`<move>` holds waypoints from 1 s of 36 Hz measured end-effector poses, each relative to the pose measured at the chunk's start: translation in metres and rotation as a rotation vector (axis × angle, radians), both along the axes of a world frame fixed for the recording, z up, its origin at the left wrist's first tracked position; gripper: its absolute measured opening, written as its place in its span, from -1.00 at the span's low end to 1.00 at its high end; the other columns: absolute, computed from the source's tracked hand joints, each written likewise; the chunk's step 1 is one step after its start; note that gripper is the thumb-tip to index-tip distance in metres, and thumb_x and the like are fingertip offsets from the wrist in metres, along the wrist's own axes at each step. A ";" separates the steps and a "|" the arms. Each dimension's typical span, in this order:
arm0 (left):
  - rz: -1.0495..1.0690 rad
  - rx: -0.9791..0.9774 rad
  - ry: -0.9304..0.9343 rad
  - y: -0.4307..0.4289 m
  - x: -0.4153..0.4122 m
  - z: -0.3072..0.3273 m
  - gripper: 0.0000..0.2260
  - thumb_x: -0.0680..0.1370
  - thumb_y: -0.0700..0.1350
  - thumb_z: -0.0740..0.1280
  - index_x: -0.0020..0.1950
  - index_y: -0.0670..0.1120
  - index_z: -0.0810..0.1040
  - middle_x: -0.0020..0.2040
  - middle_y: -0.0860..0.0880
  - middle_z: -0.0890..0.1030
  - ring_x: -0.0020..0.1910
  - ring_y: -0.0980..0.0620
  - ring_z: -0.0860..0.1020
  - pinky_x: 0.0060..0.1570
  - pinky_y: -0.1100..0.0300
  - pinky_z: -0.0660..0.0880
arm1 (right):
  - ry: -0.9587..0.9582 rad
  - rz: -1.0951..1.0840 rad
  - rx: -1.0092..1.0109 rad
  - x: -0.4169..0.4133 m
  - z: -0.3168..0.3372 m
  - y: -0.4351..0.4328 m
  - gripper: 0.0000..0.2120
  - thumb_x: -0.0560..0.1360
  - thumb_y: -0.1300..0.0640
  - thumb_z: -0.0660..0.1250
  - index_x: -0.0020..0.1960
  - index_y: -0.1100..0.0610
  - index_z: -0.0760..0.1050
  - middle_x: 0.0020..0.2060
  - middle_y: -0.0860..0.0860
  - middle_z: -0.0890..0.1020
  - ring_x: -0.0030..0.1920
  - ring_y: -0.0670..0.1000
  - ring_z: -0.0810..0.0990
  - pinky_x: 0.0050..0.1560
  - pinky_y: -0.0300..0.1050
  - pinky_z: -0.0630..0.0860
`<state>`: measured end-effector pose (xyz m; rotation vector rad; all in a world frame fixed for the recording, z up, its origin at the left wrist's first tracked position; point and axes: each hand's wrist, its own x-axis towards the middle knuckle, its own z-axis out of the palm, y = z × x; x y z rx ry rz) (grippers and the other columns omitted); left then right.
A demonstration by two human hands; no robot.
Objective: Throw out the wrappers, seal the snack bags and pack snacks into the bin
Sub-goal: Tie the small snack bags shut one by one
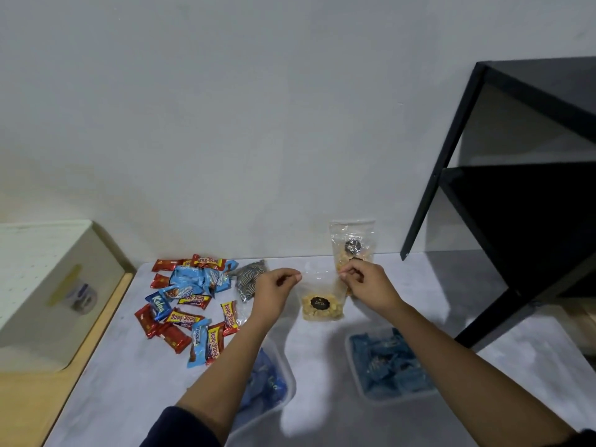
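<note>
Your left hand (274,287) and right hand (367,285) each pinch a top corner of the clear snack bag (322,306), which stands upright near the table's (145,382) back edge. Snack bars (190,304) lie scattered toward its left edge.

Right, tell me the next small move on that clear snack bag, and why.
Probably pinch along its top to seal it: the left hand and right hand each pinch a top corner of the clear snack bag.
</note>
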<state>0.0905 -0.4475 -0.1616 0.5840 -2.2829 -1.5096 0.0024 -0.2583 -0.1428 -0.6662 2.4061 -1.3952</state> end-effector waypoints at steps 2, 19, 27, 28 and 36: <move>-0.020 -0.019 -0.019 0.002 -0.002 -0.001 -0.96 0.46 -0.23 0.40 -0.12 -0.17 0.64 -0.25 -0.02 0.62 -0.31 0.24 0.52 -0.20 0.39 0.46 | 0.023 0.017 0.059 -0.001 -0.002 0.001 -0.90 0.50 0.21 0.31 -0.16 0.08 0.55 -0.30 -0.03 0.59 -0.29 -0.06 0.50 -0.19 -0.17 0.46; -0.129 -0.108 -0.082 0.015 -0.003 -0.005 -0.79 0.50 -0.34 0.22 -0.24 -0.08 0.49 -0.31 0.00 0.56 -0.37 0.24 0.46 -0.35 0.47 0.34 | -0.053 0.099 0.096 -0.004 -0.001 0.008 -0.90 0.41 0.20 0.37 -0.24 0.03 0.58 -0.37 -0.15 0.56 -0.29 -0.09 0.49 -0.12 -0.06 0.47; -0.135 -0.055 -0.087 0.009 -0.015 -0.003 -0.83 0.51 -0.36 0.23 -0.21 -0.16 0.52 -0.34 0.04 0.54 -0.44 0.35 0.44 -0.36 0.51 0.33 | -0.042 0.078 0.129 -0.019 -0.003 -0.003 -0.85 0.40 0.23 0.36 -0.27 0.00 0.58 -0.28 -0.14 0.61 -0.17 -0.07 0.56 -0.01 0.03 0.52; -0.131 -0.051 -0.083 0.009 -0.015 -0.002 -0.83 0.51 -0.37 0.23 -0.22 -0.17 0.52 -0.34 0.03 0.53 -0.44 0.35 0.44 -0.36 0.51 0.33 | -0.046 0.081 0.135 -0.020 -0.003 -0.003 -0.83 0.41 0.21 0.36 -0.27 -0.03 0.57 -0.31 -0.16 0.59 -0.22 -0.11 0.53 -0.03 0.01 0.51; -0.133 -0.086 -0.087 0.011 -0.017 -0.002 -0.80 0.49 -0.34 0.25 -0.23 -0.09 0.53 -0.33 0.06 0.56 -0.44 0.32 0.43 -0.38 0.49 0.32 | -0.033 0.082 0.138 -0.023 0.001 -0.011 -0.79 0.37 0.22 0.39 -0.36 -0.05 0.57 -0.25 -0.10 0.65 -0.10 -0.04 0.61 0.05 0.05 0.55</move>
